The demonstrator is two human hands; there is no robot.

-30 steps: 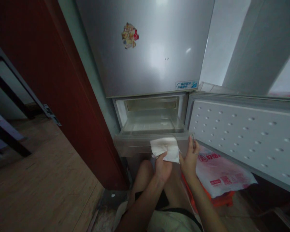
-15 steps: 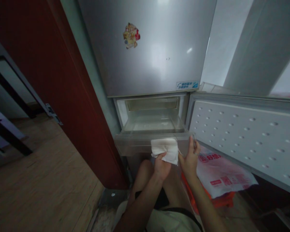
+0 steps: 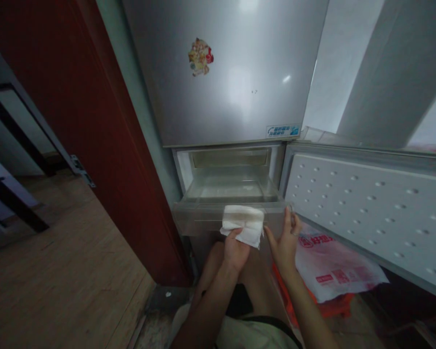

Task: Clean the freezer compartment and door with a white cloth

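A folded white cloth (image 3: pixel 244 220) lies against the front of a clear plastic freezer drawer (image 3: pixel 203 213). My left hand (image 3: pixel 237 249) is closed on its lower part, thumb on top. My right hand (image 3: pixel 286 240) grips the right front corner of the drawer, fingers bent over the edge and thumb stretched toward the cloth. The drawer is pulled out of the lower compartment of a silver fridge (image 3: pixel 236 87), and its inside looks bare. What lies behind the cloth is hidden.
The lower fridge door (image 3: pixel 366 203) stands swung out to the right. Under it a white plastic bag with red print (image 3: pixel 334 266) rests on an orange stool (image 3: pixel 334 306). A dark red door (image 3: pixel 105 145) rises close on the left.
My left hand and the cloth have slid a little to the left along the drawer front. The right hand keeps its place on the corner.
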